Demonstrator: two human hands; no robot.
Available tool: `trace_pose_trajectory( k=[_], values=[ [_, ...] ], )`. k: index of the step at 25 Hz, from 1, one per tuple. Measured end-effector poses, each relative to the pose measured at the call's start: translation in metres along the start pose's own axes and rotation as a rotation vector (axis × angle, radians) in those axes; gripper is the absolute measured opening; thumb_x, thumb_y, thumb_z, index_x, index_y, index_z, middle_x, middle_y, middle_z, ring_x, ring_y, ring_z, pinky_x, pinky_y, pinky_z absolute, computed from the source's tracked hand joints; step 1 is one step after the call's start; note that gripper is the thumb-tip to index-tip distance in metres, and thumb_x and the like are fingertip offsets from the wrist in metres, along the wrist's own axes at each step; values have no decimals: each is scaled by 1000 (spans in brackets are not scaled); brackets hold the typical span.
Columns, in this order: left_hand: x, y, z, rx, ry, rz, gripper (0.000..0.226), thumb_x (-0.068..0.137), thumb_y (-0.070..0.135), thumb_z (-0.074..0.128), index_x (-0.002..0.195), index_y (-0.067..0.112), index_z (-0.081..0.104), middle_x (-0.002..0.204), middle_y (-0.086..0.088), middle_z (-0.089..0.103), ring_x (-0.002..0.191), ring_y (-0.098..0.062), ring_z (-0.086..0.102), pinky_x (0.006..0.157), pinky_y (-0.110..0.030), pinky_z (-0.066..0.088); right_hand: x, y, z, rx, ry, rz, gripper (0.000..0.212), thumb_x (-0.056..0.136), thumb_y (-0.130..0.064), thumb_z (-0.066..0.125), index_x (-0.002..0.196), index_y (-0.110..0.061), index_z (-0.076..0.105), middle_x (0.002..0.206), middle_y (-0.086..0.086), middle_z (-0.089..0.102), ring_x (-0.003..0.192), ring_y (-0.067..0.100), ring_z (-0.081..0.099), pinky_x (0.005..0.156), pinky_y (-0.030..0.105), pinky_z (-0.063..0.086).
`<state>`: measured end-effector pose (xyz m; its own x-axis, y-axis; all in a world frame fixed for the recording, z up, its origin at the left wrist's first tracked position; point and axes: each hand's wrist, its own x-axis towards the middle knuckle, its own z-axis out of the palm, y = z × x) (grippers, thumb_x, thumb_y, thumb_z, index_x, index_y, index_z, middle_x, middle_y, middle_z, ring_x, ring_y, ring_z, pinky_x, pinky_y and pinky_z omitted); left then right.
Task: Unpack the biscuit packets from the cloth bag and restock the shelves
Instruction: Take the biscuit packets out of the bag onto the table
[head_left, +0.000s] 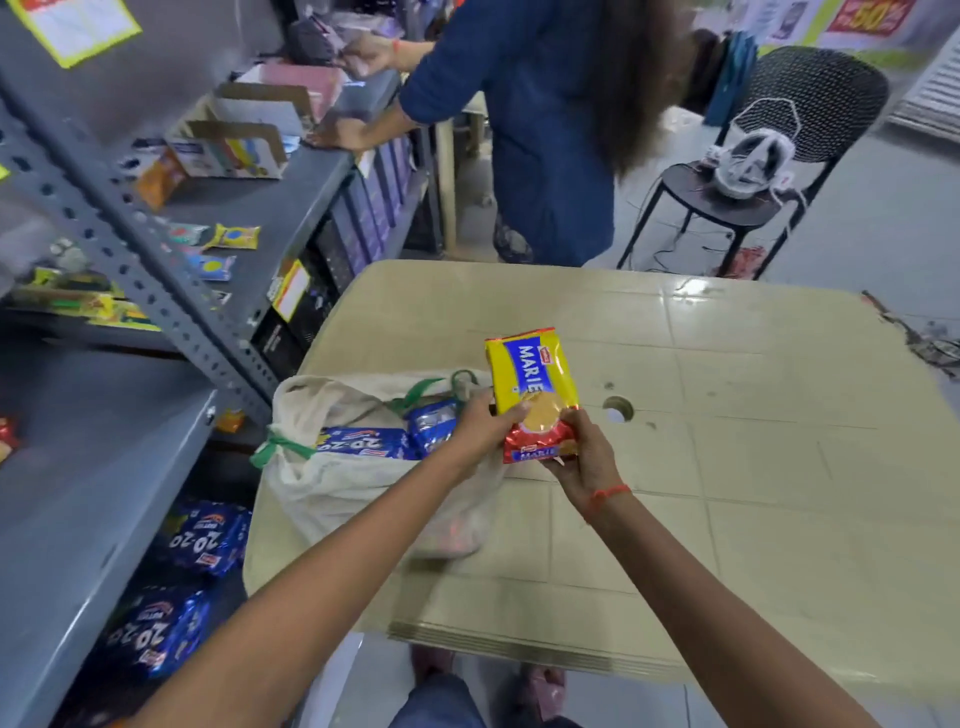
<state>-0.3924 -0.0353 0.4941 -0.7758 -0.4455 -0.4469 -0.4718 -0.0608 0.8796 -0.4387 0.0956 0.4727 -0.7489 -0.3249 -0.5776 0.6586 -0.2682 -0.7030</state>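
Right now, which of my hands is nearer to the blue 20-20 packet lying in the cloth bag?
Left. Your left hand sits at the bag's mouth just right of the blue 20-20 packet; your right hand is farther right, over the table, both gripping the Marie packet.

Table (727, 519): bag (343, 483) on its left edge, packets (363, 441) inside; shelves (156, 249) left; chair (769, 156) behind.

I see both hands holding a yellow Marie biscuit packet (535, 392) above the beige table (753, 467), left hand (480, 426) and right hand (584, 457) gripping its lower end, beside the open cloth bag (337, 483) containing blue packets (363, 441).
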Motion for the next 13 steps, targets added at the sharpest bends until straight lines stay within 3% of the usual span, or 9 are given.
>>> trace_pose_trajectory(
  k=[3, 8, 10, 13],
  values=[
    [18, -13, 40, 24, -56, 18, 44, 81, 19, 72, 121, 6, 57, 123, -20, 64, 107, -33, 65, 94, -45, 53, 9, -15, -38, -187, 95, -92, 7, 88, -11, 58, 84, -13, 64, 77, 10, 61, 61, 16, 54, 61, 25, 46],
    [52, -19, 71, 210, -124, 33, 47, 88, 0, 60, 133, 1, 46, 133, -21, 57, 121, -35, 56, 99, -38, 45, 60, -9, -72, -486, 156, -120, 32, 89, -6, 54, 121, -7, 59, 98, 13, 65, 78, 20, 62, 74, 32, 53],
    [50, -18, 76, 299, -182, 30, 45, 90, 3, 57, 134, 3, 46, 133, -19, 56, 123, -33, 54, 98, -34, 44, 69, 2, -79, -576, 176, -131, 36, 90, -5, 53, 126, -5, 57, 106, 14, 65, 93, 26, 63, 87, 41, 53],
    [46, -17, 74, 315, -246, -9, 50, 86, 20, 62, 132, 6, 48, 131, -16, 58, 121, -31, 55, 102, -37, 44, 70, 0, -69, -863, 211, -156, 33, 89, -13, 56, 121, -2, 56, 117, 20, 64, 104, 34, 61, 94, 44, 49]
  ],
)
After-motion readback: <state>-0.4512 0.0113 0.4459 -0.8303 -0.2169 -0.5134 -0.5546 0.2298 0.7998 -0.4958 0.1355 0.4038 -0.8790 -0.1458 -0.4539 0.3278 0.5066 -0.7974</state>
